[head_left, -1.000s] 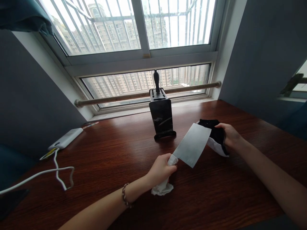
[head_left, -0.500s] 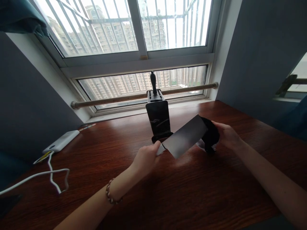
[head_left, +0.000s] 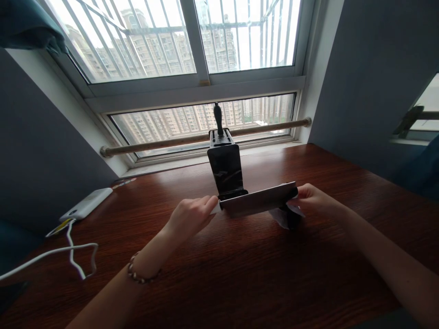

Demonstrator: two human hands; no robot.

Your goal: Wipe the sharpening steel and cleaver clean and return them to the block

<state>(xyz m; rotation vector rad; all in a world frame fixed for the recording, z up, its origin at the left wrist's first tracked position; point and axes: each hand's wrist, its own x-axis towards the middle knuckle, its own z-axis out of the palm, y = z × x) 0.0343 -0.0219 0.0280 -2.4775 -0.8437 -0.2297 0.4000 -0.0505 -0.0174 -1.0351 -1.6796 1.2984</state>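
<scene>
My left hand (head_left: 192, 214) is closed around the pale handle of a cleaver (head_left: 257, 202), whose broad metal blade points right above the table. The blade is tilted so that I see it nearly along its edge. At the blade's far end my right hand (head_left: 310, 197) grips a black cloth (head_left: 293, 220) pressed against the metal. A whitish, partly see-through piece hangs with the cloth below the blade. The fingertips of my right hand are partly hidden by blade and cloth.
Behind the blade stands a black slotted knife holder (head_left: 226, 167) with one dark handle (head_left: 218, 116) sticking up. A white power bank (head_left: 87, 204) and a white cable (head_left: 70, 246) lie at left on the brown wooden table (head_left: 219, 274). A rail (head_left: 164, 144) crosses the window.
The cleaver has turned from showing its broad face to nearly edge-on and sits more level. My left hand moved left; my right hand and the cloth shifted slightly left, with the cloth lower.
</scene>
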